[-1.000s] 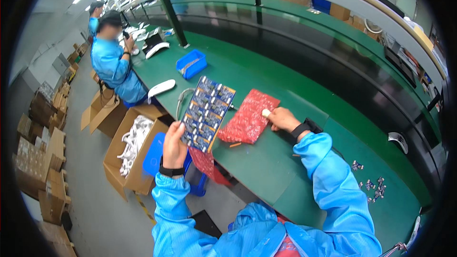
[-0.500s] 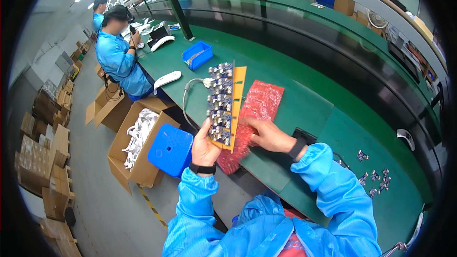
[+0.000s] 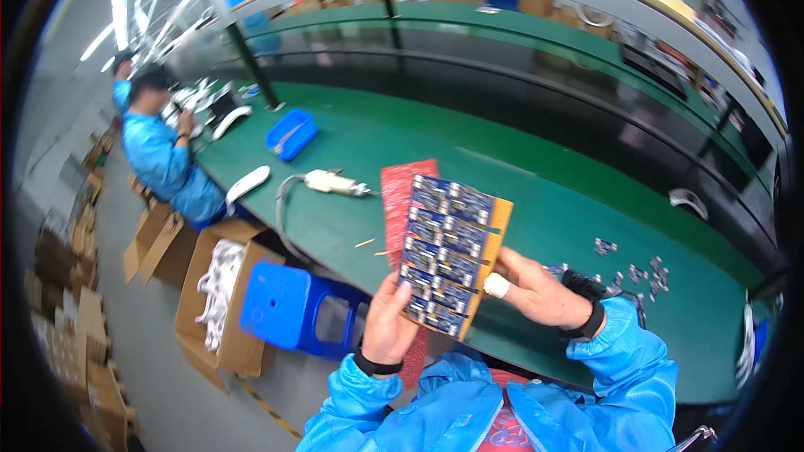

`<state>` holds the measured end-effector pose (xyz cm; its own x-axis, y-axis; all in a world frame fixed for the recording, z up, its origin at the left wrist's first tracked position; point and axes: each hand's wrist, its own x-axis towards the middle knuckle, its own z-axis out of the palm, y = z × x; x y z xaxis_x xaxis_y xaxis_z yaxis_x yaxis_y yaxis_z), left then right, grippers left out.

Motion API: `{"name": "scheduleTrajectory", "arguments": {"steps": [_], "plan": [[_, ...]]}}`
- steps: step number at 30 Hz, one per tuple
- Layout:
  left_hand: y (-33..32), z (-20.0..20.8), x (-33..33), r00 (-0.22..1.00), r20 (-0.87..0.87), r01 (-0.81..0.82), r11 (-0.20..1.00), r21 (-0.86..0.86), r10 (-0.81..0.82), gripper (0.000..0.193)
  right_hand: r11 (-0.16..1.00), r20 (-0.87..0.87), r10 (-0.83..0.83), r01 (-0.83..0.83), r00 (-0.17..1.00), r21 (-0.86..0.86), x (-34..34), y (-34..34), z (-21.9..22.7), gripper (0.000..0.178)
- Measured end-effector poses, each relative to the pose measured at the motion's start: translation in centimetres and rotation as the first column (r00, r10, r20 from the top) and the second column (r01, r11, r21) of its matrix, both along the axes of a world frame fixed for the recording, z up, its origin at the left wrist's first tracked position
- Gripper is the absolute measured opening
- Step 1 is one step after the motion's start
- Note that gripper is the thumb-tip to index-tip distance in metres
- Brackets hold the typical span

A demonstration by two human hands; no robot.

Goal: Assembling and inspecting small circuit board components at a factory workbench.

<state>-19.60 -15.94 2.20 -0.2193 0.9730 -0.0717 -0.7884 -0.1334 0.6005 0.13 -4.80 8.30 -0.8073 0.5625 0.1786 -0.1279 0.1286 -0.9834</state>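
Both hands hold a panel of blue circuit boards [image 3: 445, 255] with an orange edge strip, tilted with its component side up. My left hand [image 3: 389, 320] grips its lower left corner, thumb on the face. At the right edge, my right hand [image 3: 543, 291] pinches the orange strip, a white cover on one fingertip. Beneath the panel lies a red bubble-wrap bag [image 3: 397, 192], partly hidden by it. A cream electric screwdriver [image 3: 335, 183] with a grey cable rests on the green bench to the left of the bag.
Several small loose circuit boards [image 3: 651, 274] lie on the green bench [image 3: 536, 201] at right. Further left are a blue bin [image 3: 291, 134] and a white curved part [image 3: 248, 184]. A blue stool [image 3: 280, 305] and a carton of white parts [image 3: 222, 301] stand beside the bench. A co-worker [image 3: 159, 155] stands far left.
The panel has turned from nearly edge-on to face-up. My right hand has left the red bag and taken the panel's right edge. The head view has shifted, bringing the screwdriver into fuller sight.
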Motion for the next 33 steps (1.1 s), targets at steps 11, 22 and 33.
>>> {"name": "scheduleTrajectory", "arguments": {"steps": [11, 22, 33], "plan": [[5.1, -1.8, 3.2, 0.972, -0.193, 0.118, 0.990, -0.080, -0.132, 0.024, 0.591, 0.109, -0.797, 0.804, 0.595, -0.065, 13.3, -3.7, -4.5, 0.029], [5.7, -2.8, 4.2, -0.109, -0.970, -0.103, 0.968, 0.230, 0.219, 0.050, 0.150, -0.180, -0.846, 0.547, 0.502, 0.823, 20.4, -12.5, -2.1, 0.034], [1.6, 2.7, 27.2, 0.270, 0.017, 0.946, 0.262, -0.193, -0.963, 0.033, -0.178, -0.203, -0.868, 0.098, 0.454, 0.979, 27.7, -20.3, -1.9, 0.029]]}}
